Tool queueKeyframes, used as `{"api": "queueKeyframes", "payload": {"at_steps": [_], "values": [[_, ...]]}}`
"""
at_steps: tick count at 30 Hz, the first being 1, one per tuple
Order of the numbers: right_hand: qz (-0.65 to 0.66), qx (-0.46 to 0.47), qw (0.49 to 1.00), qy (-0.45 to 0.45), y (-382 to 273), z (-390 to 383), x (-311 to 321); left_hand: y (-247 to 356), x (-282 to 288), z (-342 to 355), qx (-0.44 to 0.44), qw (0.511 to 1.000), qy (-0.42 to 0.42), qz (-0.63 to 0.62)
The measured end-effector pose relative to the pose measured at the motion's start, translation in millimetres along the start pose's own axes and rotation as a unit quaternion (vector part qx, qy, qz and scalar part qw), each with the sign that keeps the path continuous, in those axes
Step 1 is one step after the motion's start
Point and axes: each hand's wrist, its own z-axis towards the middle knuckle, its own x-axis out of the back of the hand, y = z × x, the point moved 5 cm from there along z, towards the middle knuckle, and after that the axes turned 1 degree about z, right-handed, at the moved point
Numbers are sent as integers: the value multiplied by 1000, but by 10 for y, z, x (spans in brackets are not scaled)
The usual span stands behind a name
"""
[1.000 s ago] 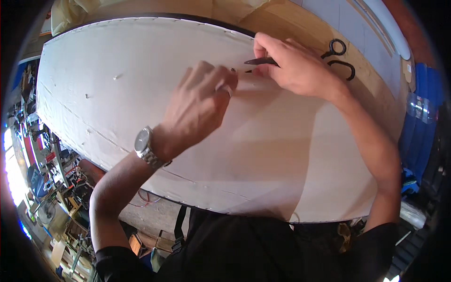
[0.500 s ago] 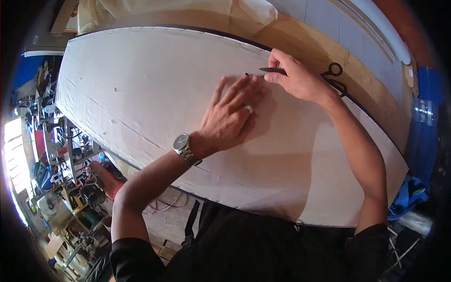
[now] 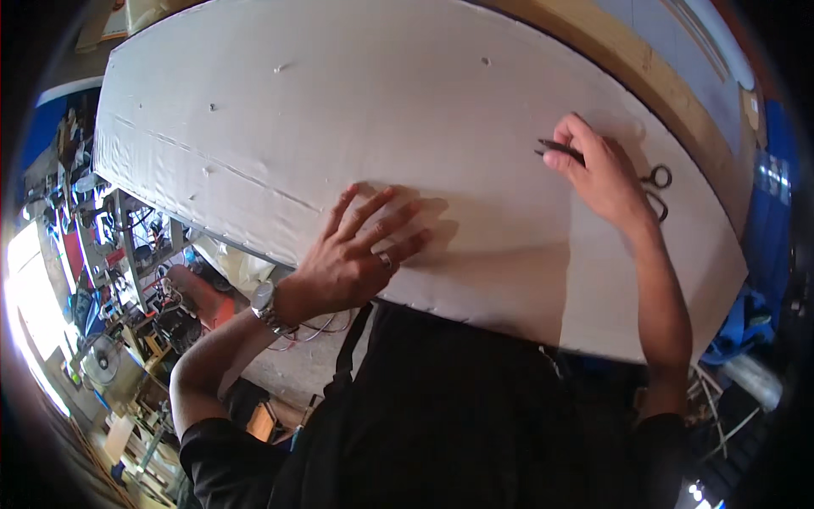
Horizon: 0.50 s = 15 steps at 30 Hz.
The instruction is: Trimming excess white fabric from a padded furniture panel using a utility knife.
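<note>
The right hand (image 3: 600, 174) had its fingers closed around a pair of black scissors (image 3: 561, 150), above the right part of a pale fabric-covered panel (image 3: 398, 102). The blades pointed left, their tips slightly apart, and the looped handles stuck out behind the hand. The left hand (image 3: 352, 254), palm down, was over the panel near its front edge, its fingers spread and holding nothing; whether they pressed on the cloth could not be told. It wore a ring (image 3: 386, 260), and a metal wristwatch (image 3: 264, 297) circled the wrist. Small dimples (image 3: 486, 61) dotted the fabric.
</note>
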Motion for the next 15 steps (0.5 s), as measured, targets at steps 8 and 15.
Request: {"api": "queueKeyframes", "payload": {"at_steps": [8,15], "values": [[81,-56,995,30,-676,-1092,-957,17,-125,-320,-131,989,-58,-36],[-3,-96,992,87,-1147,-1081,-1272,-88,-62,-316,-200,977,-62,-43]]}}
